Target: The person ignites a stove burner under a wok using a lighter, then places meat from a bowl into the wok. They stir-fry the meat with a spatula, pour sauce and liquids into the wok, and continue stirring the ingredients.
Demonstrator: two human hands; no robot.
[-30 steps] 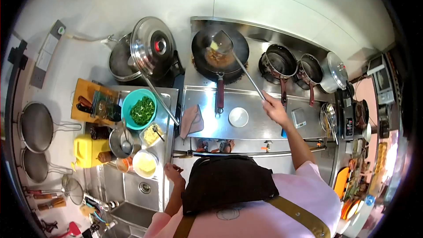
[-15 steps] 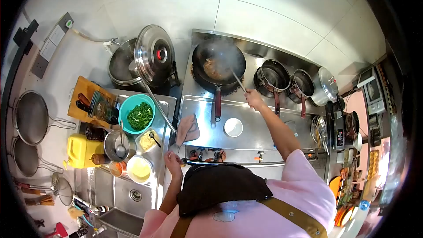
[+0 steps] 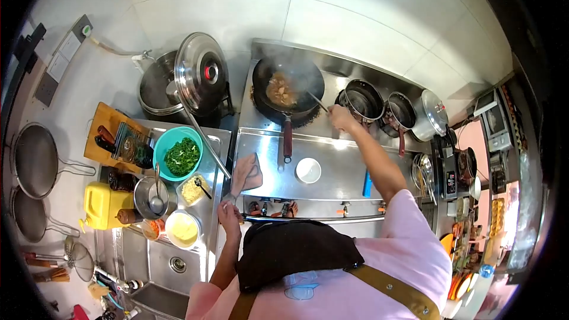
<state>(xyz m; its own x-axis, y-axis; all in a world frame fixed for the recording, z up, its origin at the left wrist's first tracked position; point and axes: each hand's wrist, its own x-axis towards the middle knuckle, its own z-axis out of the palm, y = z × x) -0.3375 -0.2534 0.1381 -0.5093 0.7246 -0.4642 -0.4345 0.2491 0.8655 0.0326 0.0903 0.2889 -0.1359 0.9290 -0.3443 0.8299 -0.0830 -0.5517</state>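
My right hand (image 3: 342, 118) is wrapped round the handle of a long metal cooking utensil (image 3: 317, 101); steam hides its head in the black wok (image 3: 265, 103). Inside the wok, browned pieces of food (image 3: 281, 90) lie in some liquid. The wok's dark red handle points towards me, and my hands are off it. Low by the counter edge is my left hand (image 3: 229, 213), fingers curled beside the lower corner of a brownish cloth (image 3: 248, 172). Whether they pinch the cloth is unclear. A white bowl (image 3: 308, 170) sits on the steel ledge before the wok.
Two dark saucepans (image 3: 364, 99) and a lidded pot (image 3: 431, 115) stand right of the wok. Left are a steaming pot (image 3: 159, 86) with a tilted lid (image 3: 201, 74), a turquoise bowl (image 3: 159, 157) of chopped greens, a yellow jug (image 3: 105, 206) and a sink (image 3: 163, 258).
The view has shifted slightly. My right hand and the utensil have moved a little up in the picture. Food in the wok is spread differently, and a blue strip on the ledge shows more.
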